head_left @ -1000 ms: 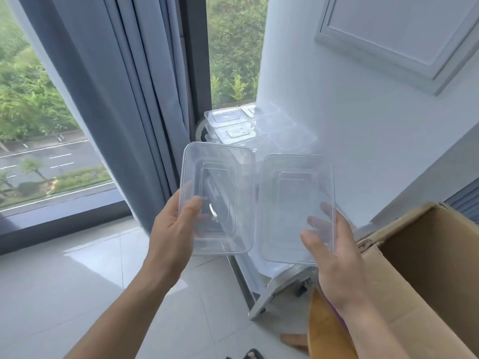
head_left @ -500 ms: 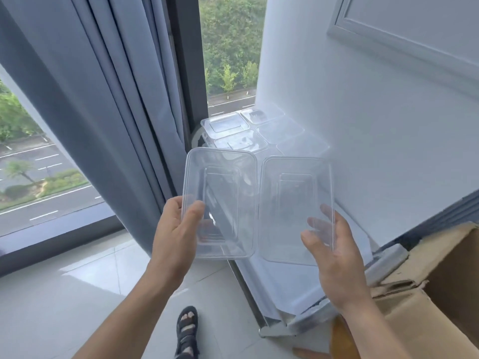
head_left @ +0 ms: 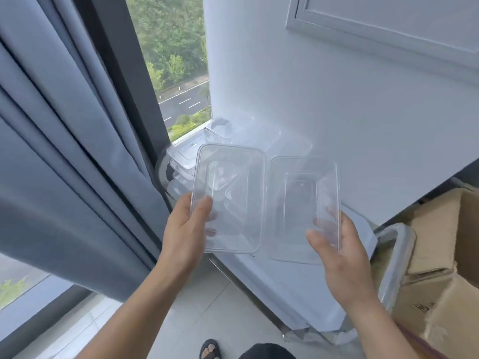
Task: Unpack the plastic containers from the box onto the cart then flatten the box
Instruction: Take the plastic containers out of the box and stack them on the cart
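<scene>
Two big shapes frame the scene: the grey-blue curtain (head_left: 64, 151) hanging at the left, and the white cart (head_left: 298, 288) running along the wall, its far end by the window loaded with stacked containers (head_left: 191, 149) of clear plastic. The cardboard box (head_left: 445, 281) sits at the right, just past the cart's metal handle (head_left: 396, 257). Over the cart, two more clear tubs are up in the air, side by side and nearly touching. The left container (head_left: 233, 198) is gripped at its lower corner by the left hand (head_left: 184, 229), thumb on top. The right container (head_left: 303, 208) is held the same way by the right hand (head_left: 342, 257). The hands are apart, one tub each. Down below, a sandalled foot (head_left: 210, 349) stands on the tiles.
</scene>
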Demonstrator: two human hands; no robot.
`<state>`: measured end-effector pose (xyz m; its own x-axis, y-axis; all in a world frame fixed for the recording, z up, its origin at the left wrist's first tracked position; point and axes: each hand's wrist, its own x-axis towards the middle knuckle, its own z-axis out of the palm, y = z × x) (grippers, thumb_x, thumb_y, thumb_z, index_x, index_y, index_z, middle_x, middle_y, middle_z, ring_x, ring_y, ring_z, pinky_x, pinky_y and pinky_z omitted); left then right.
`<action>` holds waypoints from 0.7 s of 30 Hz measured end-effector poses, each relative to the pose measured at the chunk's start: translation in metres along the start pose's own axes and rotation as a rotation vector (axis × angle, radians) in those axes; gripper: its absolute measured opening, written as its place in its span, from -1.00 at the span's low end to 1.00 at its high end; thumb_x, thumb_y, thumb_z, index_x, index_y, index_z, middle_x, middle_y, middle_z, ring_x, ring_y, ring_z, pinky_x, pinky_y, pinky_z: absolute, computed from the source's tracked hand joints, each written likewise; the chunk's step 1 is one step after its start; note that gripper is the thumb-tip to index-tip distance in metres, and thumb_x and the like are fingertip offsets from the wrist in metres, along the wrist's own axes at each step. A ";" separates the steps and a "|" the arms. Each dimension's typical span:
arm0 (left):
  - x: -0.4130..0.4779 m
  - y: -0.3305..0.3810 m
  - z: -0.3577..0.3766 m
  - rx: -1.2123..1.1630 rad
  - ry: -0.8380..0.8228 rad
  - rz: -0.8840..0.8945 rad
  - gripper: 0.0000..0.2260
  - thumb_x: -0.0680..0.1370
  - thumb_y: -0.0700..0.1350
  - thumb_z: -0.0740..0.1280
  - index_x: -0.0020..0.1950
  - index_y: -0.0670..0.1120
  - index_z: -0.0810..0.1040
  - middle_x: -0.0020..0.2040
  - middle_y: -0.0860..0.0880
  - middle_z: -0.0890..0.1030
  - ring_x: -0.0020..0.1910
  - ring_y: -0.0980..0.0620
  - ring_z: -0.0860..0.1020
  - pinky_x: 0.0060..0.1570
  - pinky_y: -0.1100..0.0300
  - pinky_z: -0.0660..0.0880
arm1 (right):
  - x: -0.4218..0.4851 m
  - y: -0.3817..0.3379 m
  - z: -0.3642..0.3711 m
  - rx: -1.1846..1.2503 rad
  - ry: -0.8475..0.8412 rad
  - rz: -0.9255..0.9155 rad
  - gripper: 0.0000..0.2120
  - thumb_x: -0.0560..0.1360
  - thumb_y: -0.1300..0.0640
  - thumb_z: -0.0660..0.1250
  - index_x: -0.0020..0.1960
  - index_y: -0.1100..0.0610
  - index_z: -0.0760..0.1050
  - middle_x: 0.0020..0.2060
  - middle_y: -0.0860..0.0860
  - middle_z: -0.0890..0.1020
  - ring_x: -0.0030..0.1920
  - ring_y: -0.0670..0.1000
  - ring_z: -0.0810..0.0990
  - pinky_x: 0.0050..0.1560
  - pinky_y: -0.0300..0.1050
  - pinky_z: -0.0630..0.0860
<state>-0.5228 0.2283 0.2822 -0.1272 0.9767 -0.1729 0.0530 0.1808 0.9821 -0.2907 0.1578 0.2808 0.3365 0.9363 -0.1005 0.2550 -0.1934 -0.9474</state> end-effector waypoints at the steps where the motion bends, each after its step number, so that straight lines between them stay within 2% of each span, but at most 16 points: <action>1: 0.007 0.001 0.005 0.009 -0.020 -0.002 -0.76 0.61 0.11 0.29 0.21 0.05 0.55 0.06 0.08 0.66 0.03 0.05 0.68 0.05 -0.11 0.59 | 0.002 0.001 -0.001 0.005 0.021 0.009 -0.62 0.52 -0.04 0.36 0.16 -0.42 0.29 0.12 -0.32 0.55 0.08 -0.47 0.47 0.00 -0.38 0.37; 3: 0.021 0.004 0.019 0.025 -0.060 -0.009 -0.70 0.62 0.11 0.28 0.28 0.01 0.52 0.11 0.11 0.63 0.01 0.07 0.68 0.07 -0.16 0.59 | 0.007 0.004 -0.005 0.009 0.063 0.032 -0.63 0.52 -0.04 0.36 0.15 -0.42 0.30 0.08 -0.37 0.55 0.07 -0.48 0.47 0.03 -0.37 0.37; 5: 0.035 0.007 0.035 0.027 -0.104 -0.004 -0.74 0.62 0.11 0.28 0.24 0.04 0.52 0.09 0.15 0.62 0.01 0.07 0.68 0.07 -0.15 0.60 | 0.015 0.009 -0.011 0.016 0.110 0.053 -0.64 0.51 -0.07 0.36 0.15 -0.43 0.31 0.05 -0.46 0.55 0.10 -0.46 0.48 0.06 -0.34 0.38; 7: 0.048 0.009 0.052 0.032 -0.147 0.002 -0.79 0.63 0.10 0.27 0.22 0.07 0.50 0.09 0.12 0.63 0.02 0.05 0.67 0.06 -0.14 0.60 | 0.025 0.015 -0.017 0.037 0.151 0.072 -0.65 0.49 -0.10 0.36 0.15 -0.43 0.32 0.02 -0.54 0.52 0.10 -0.45 0.49 0.08 -0.30 0.38; 10: 0.071 0.012 0.075 0.063 -0.191 0.010 -0.74 0.64 0.09 0.25 0.27 0.03 0.48 0.16 0.07 0.60 0.01 0.08 0.67 0.02 -0.08 0.61 | 0.045 0.021 -0.021 0.071 0.188 0.085 -0.62 0.45 -0.17 0.34 0.20 -0.41 0.32 0.03 -0.55 0.51 0.11 -0.45 0.48 0.13 -0.26 0.38; 12: 0.087 0.016 0.090 0.100 -0.207 0.008 -0.74 0.64 0.09 0.25 0.27 0.02 0.48 0.16 0.08 0.60 0.00 0.10 0.67 0.03 -0.08 0.62 | 0.061 0.024 -0.023 0.076 0.202 0.088 -0.61 0.49 -0.13 0.34 0.25 -0.37 0.32 0.03 -0.58 0.50 0.12 -0.45 0.47 0.14 -0.26 0.37; 18: 0.136 0.024 0.126 0.159 -0.264 0.025 -0.85 0.62 0.10 0.27 0.15 0.11 0.49 0.15 0.05 0.59 0.00 0.09 0.67 -0.03 -0.06 0.63 | 0.112 0.031 -0.026 0.130 0.224 0.134 -0.64 0.55 0.01 0.35 0.12 -0.40 0.30 -0.09 -0.63 0.49 0.02 -0.53 0.46 0.00 -0.33 0.37; 21: 0.153 0.022 0.143 0.148 -0.268 -0.004 -0.92 0.65 0.03 0.25 0.10 0.10 0.51 0.12 0.04 0.60 0.01 0.04 0.67 -0.03 -0.05 0.62 | 0.128 0.036 -0.028 0.129 0.230 0.148 -0.63 0.56 0.04 0.34 0.14 -0.39 0.30 -0.06 -0.66 0.45 0.05 -0.56 0.42 0.02 -0.36 0.36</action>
<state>-0.3994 0.3986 0.2671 0.1371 0.9681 -0.2096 0.1993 0.1803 0.9632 -0.2126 0.2628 0.2421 0.5620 0.8067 -0.1827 0.0757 -0.2701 -0.9598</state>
